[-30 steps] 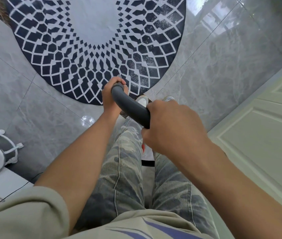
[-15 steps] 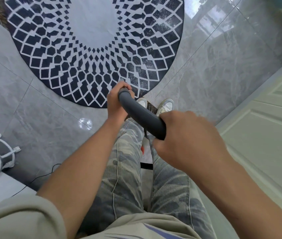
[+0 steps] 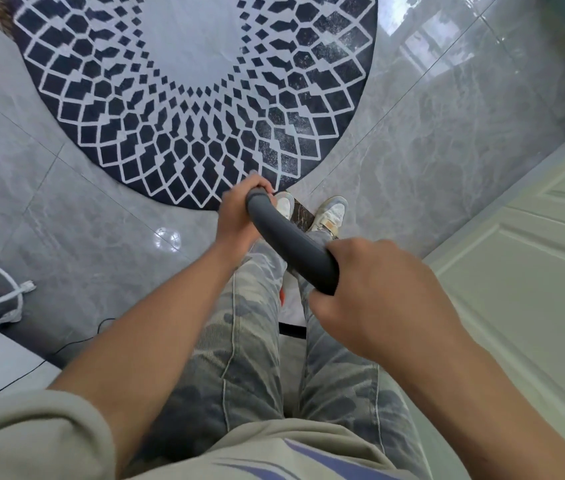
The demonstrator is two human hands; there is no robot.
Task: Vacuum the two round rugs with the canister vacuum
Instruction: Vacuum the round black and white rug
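Grey, smooth and curved, the vacuum tube [image 3: 291,244] slanted above the person's knees, held at both ends. The left hand [image 3: 236,216] was curled round its far tip and the right hand [image 3: 374,292] was wrapped round its near end. Just beyond the left hand lay the round black rug [image 3: 187,98], with its white diamond lattice and pale centre, flat on the glossy grey marble-tile floor [image 3: 447,150]. White sneakers [image 3: 331,213] stood near the rug's near edge, below camouflage trousers [image 3: 250,341]. A cream panelled door [image 3: 533,271] lay to the right. A white-framed stand [image 3: 4,296] and a thin black cord [image 3: 77,344] sat at the left.
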